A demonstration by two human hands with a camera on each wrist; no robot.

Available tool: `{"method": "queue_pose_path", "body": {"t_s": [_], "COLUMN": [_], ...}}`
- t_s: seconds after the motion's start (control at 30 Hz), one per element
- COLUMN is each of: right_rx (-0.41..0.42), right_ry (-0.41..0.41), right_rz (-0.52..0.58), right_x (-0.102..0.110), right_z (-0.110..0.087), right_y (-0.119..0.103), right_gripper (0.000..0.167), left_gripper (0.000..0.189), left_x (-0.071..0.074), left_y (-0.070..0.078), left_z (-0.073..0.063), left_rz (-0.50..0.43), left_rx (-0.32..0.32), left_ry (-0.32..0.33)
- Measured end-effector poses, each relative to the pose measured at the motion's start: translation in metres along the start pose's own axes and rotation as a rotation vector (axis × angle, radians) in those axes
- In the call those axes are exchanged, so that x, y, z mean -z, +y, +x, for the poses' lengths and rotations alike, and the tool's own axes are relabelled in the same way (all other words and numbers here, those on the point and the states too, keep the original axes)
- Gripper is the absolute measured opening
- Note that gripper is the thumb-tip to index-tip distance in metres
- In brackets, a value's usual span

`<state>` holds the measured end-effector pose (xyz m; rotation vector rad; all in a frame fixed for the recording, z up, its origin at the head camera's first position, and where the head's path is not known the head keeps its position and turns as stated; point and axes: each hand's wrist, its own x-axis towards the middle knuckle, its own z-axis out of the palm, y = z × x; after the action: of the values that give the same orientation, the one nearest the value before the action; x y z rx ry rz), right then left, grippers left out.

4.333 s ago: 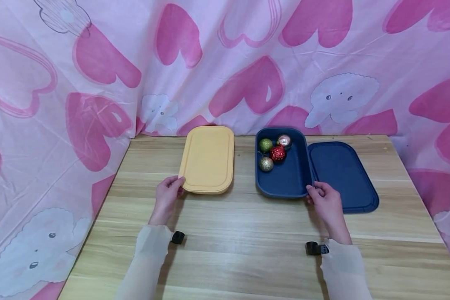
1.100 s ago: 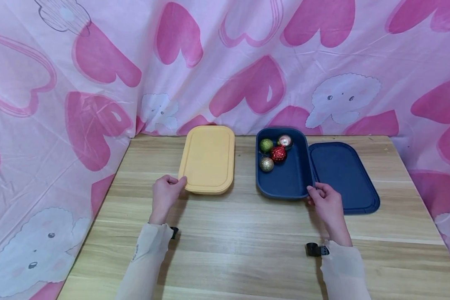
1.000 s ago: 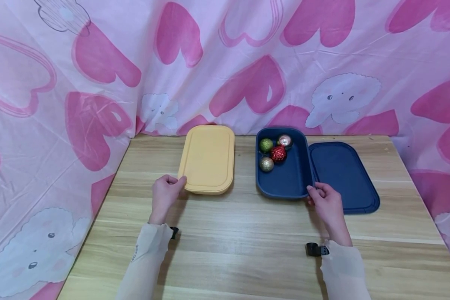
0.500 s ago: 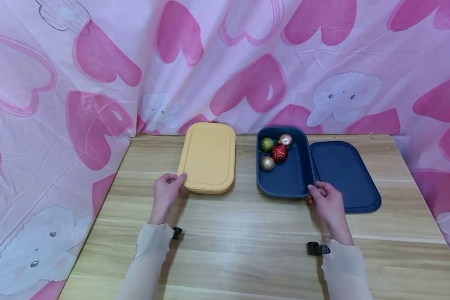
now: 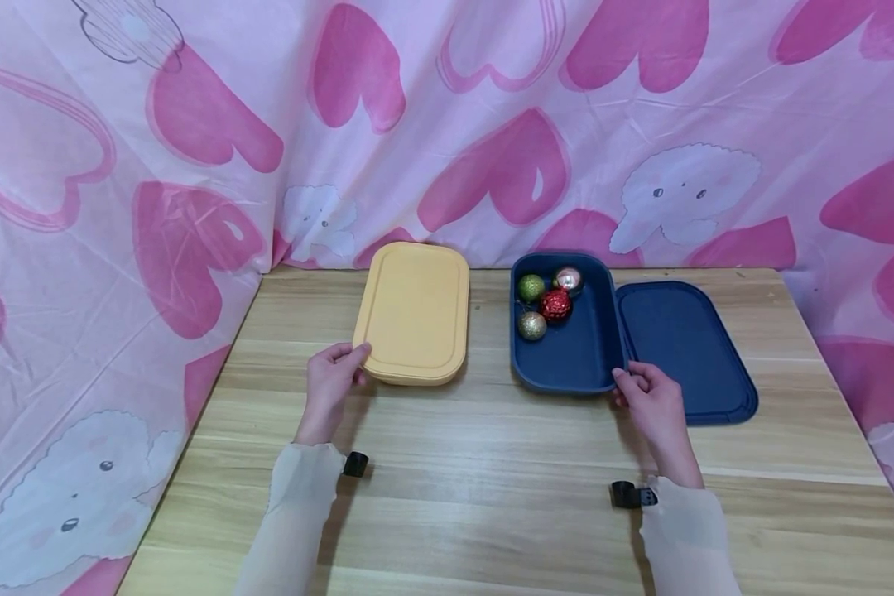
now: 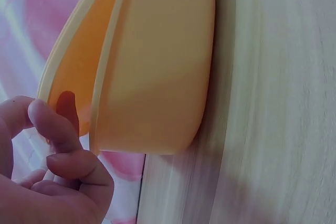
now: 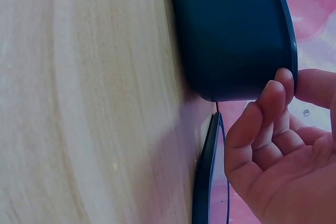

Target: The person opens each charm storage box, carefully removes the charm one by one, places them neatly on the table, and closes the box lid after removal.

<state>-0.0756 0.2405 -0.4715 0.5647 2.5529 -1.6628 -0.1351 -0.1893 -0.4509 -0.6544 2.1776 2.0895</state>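
"Where left fingers [image 6: 55,129] pinch its seven o'clock corner, the yellow rounded-rectangular lid [image 5: 413,306] sits tilted over its yellow box [image 6: 157,51]."
"Right fingers [image 7: 270,103] grip the navy rectangular box [image 5: 566,362], at the lid's three o'clock."

Yellow lid [image 5: 415,308] | far edge | sits slightly higher in head view than earlier

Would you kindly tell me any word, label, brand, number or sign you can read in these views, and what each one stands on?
None can be read.
Yellow lid, navy box and navy lid: no lettering visible.
Curtain: printed pictures, no words visible.
Black device at the right sleeve: its small markings are too small to tell whether they are text.
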Motion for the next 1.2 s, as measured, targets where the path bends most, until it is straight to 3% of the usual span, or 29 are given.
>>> {"method": "queue_pose_path", "body": {"t_s": [0.6,0.87,1.2], "right_rx": [-0.009,-0.007,-0.007], "right_ry": [0.004,0.002,0.006], "right_rz": [0.041,0.034,0.031], "right_x": [-0.0004,-0.0006,-0.0011], "right_z": [0.0005,0.0,0.0002], "right_y": [0.0023,0.0016,0.0], "right_gripper": [0.056,0.056,0.055], "left_gripper": [0.023,0.016,0.02], "left_x": [-0.0016,-0.0014,-0.0002], "left_y": [0.003,0.0012,-0.0007], "left_z": [-0.0035,-0.0047,-0.0058], "left_rz": [-0.088,-0.165,-0.18], "left_rx": [0.044,-0.008,-0.039], "left_ry": [-0.095,-0.126,-0.133]}}
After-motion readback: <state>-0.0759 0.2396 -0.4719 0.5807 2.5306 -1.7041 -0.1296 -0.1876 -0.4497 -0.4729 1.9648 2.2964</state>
